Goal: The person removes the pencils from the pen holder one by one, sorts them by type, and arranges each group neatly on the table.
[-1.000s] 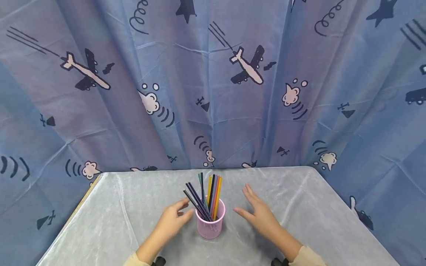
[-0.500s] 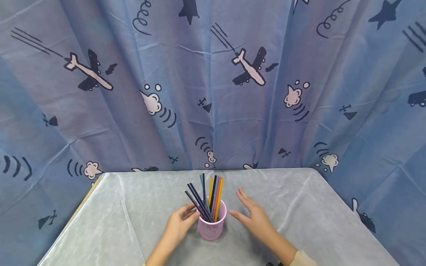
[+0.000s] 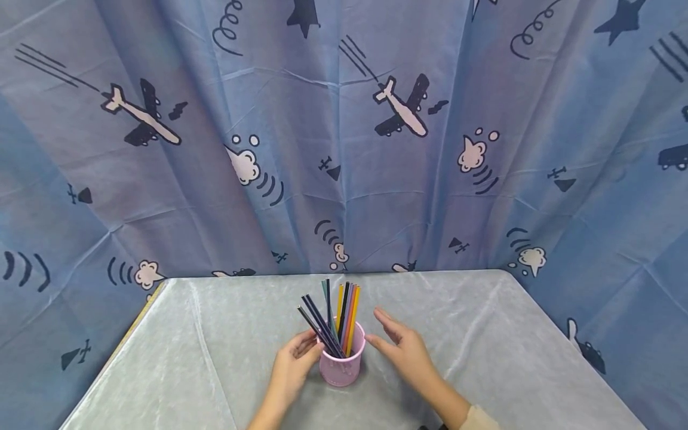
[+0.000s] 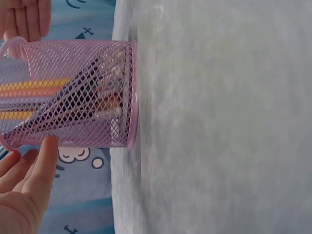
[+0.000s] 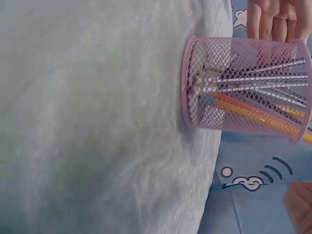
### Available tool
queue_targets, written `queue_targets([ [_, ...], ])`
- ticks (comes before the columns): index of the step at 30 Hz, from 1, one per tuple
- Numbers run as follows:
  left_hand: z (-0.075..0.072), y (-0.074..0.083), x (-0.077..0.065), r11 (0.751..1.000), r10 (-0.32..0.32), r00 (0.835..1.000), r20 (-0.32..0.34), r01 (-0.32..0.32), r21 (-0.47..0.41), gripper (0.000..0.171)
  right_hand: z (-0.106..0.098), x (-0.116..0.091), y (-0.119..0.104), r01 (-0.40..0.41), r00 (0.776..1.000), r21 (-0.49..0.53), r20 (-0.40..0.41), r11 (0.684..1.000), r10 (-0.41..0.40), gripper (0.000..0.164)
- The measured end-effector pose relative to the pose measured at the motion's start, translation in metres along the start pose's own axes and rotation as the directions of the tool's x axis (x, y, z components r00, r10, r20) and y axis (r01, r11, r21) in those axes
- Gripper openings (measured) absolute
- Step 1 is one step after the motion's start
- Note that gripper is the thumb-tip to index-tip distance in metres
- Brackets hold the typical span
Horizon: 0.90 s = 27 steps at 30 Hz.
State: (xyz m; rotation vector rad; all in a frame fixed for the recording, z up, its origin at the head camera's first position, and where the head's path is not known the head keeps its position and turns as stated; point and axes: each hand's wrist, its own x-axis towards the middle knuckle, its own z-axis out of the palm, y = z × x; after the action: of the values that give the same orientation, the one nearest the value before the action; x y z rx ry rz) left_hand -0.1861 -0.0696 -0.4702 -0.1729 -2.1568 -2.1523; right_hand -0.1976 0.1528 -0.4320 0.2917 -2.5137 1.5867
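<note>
A pink mesh pen cup stands upright in the middle of the table, holding several coloured pencils. Some dark pencils lean to the left over its rim. My left hand is at the cup's left side, thumb and fingers spread around the upper edge; the thumb tip appears to touch the mesh. My right hand reaches toward the right side, with its fingers extended and the thumb tip close to the rim. In the left wrist view the pencils' lower ends show through the mesh. Contact by the right thumb is hard to tell.
Pale grey cloth covers the table. Behind it hangs a blue curtain printed with planes and clouds. A yellow edge shows along the table's left side.
My left hand has moved right, up to the cup's side. The right hand has moved left, closer to the rim. The cup stays standing in about the same place.
</note>
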Motion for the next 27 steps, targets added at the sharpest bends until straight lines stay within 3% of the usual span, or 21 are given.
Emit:
queue_targets([
  [10, 0.006, -0.003, -0.003, 1.000, -0.018, 0.998, -0.067, 0.017, -0.013, 0.048, 0.010, 0.008, -0.001, -0.071, 0.996, 0.159, -0.044, 0.985, 0.079, 0.047],
  [15, 0.008, -0.004, -0.004, 0.999, -0.034, 0.996, -0.087, 0.033, -0.010, 0.049, 0.014, 0.014, -0.003, -0.086, 0.992, 0.186, -0.079, 0.979, 0.102, 0.043],
  [27, 0.007, -0.007, -0.005, 0.999, -0.041, 0.997, -0.069, 0.038, -0.036, 0.052, 0.027, 0.032, -0.006, -0.080, 0.979, 0.246, -0.163, 0.966, 0.123, 0.033],
])
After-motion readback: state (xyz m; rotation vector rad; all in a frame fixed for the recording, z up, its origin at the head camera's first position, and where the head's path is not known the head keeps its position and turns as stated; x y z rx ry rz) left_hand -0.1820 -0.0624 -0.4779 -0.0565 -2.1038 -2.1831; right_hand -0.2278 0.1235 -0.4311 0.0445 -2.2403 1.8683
